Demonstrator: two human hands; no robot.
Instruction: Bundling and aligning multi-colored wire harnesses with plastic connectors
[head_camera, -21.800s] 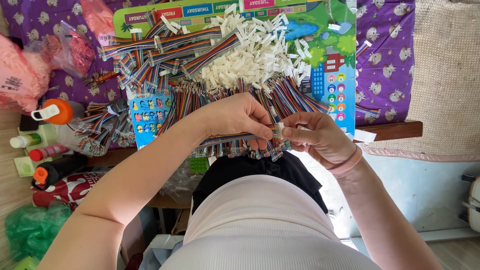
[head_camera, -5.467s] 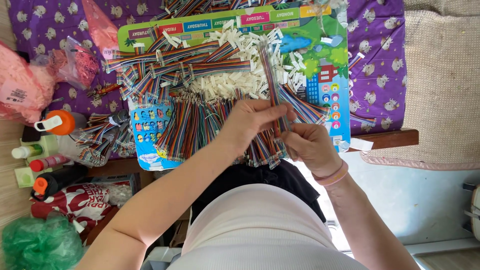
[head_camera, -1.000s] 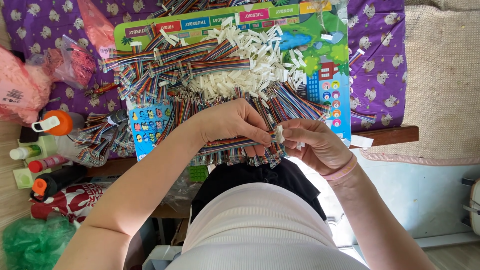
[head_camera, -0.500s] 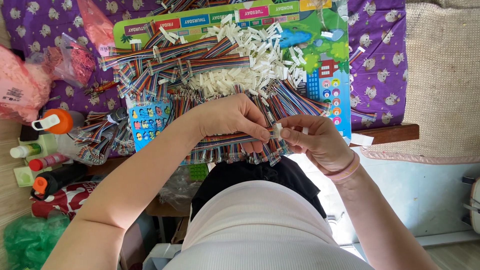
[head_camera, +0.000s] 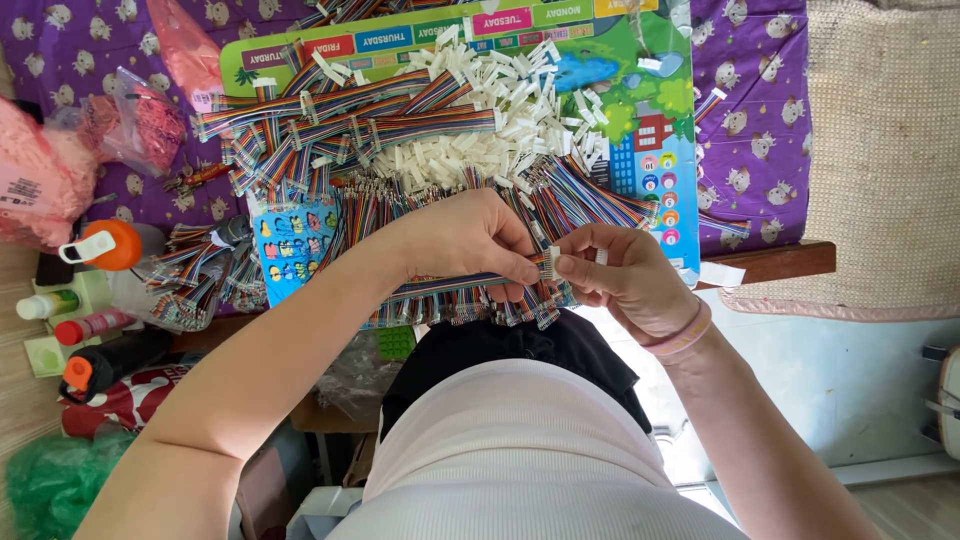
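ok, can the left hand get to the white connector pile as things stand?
Probably yes. The left hand lies just below the connector pile, with only flat ribbon cables between. But its fingertips pinch a cable with the right hand, so it isn't free.

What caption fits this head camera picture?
Two hands, left hand and right hand, join a rainbow ribbon cable and white connector.

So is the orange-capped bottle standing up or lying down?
Lying down. The orange-capped bottle rests on its side at the table's left edge, cap pointing sideways beside the pink bags.
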